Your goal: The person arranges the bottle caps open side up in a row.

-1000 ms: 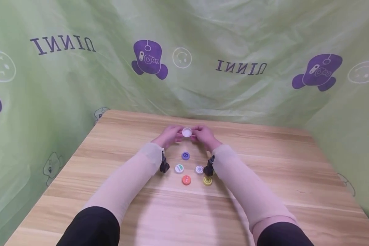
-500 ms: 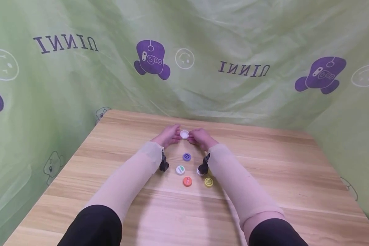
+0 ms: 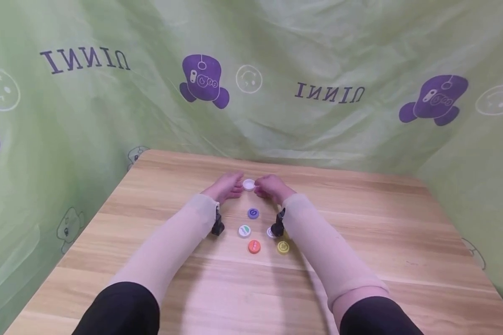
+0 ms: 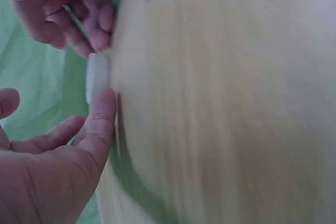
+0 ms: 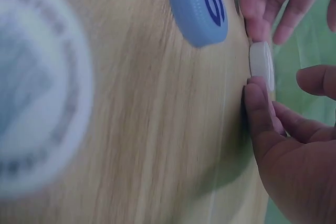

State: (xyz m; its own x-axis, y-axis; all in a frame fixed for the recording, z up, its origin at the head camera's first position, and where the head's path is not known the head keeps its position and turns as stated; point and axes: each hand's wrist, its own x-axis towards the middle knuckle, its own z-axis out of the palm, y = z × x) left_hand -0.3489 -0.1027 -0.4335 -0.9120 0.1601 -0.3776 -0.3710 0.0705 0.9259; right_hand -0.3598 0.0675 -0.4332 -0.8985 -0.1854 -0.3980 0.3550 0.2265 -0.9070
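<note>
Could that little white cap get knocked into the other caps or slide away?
Maybe. The white cap lies flat on the table, with fingertips of the left hand and right hand on either side of it, so an uneven nudge could make it skid away. The blue cap sits just in front of it and might be bumped. The right sleeve also passes close to the yellow cap and could drag it.

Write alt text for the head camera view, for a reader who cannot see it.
Two hands, the left hand and right hand, meet fingertips at a white bottle cap lying on a wooden table. Nearer the person lie purple, white-green, orange and yellow caps; green printed cloth hangs behind.
</note>
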